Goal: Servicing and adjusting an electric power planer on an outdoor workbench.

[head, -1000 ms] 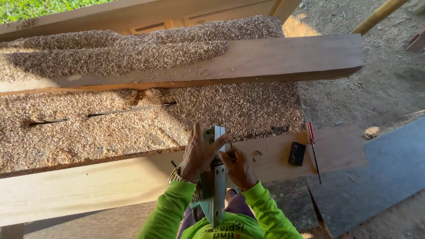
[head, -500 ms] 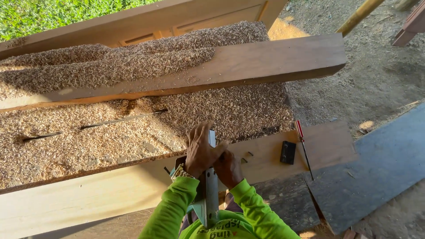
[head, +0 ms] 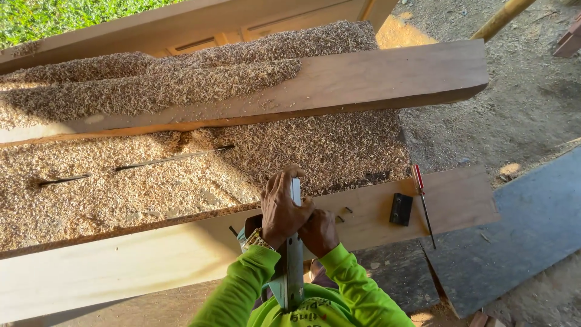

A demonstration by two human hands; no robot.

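The left hand (head: 283, 209) is closed around a long flat grey metal bar (head: 293, 254), with the fingers wrapped over its upper end. The bar stands on its edge and runs from the near edge of the pale wooden plank (head: 121, 272) back toward the person's chest, between the two bright green sleeves (head: 357, 290). A gold-coloured watch sits on the left wrist. The right hand (head: 319, 231) is just beside the left one, touching the bar from the right side with its fingers curled; I cannot tell if it really grips the bar or holds some small thing against it.

The pale plank lies across the lower part of the view and works as the bench. On it, to the right of the hands, lies a small black rectangular hinge (head: 400, 209), and just beside that a thin screwdriver with a red handle (head: 422, 200). A few small dark screws (head: 345, 213) lie between the right hand and the hinge.

Behind the plank, a thick layer of light wood shavings (head: 151, 188) covers a wide surface. A thick darker brown wooden beam (head: 375, 79) lies across the shavings, partly covered by them at its left. Green grass (head: 60, 18) shows at the top left, and bare sandy ground (head: 532, 91) is on the right.
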